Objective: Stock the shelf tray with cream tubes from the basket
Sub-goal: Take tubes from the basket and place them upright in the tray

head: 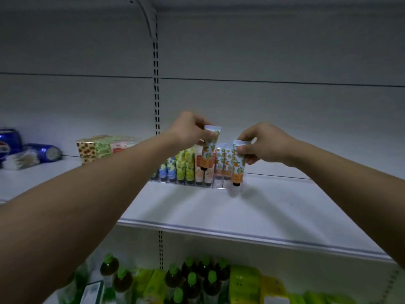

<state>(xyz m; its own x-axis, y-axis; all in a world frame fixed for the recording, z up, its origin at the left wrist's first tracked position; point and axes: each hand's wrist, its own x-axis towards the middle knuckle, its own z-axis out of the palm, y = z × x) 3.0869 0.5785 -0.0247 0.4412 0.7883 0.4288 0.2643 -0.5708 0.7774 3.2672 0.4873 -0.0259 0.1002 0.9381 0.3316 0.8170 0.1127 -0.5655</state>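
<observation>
The left hand (pixel 190 128) has its grip pinched on the crimped upper end of a cream tube (pixel 209 148), thumb and fingertips curled round it; the tube hangs cap-down, slightly tilted, above the middle slots of the clear shelf tray (pixel 219 185). The right hand (pixel 266 143) pinches a second cream tube (pixel 238 162) near its top, fingers curled behind and thumb across the front. This tube is upright, its black cap low at the right end of the tray; whether it is seated in a slot cannot be told. Both forearms reach forward and up from the lower corners, wrists level with each other, the hands near but apart.

The tray sits on the white shelf (pixel 219 207) and already holds a row of upright tubes (pixel 186 166) in blue, green and orange prints, left of the two held ones. Left of the tray stand patterned boxes (pixel 96 148); farther left lie blue cans (pixel 47 152). Below the tray's shelf are green-capped bottles (pixel 192 279).
</observation>
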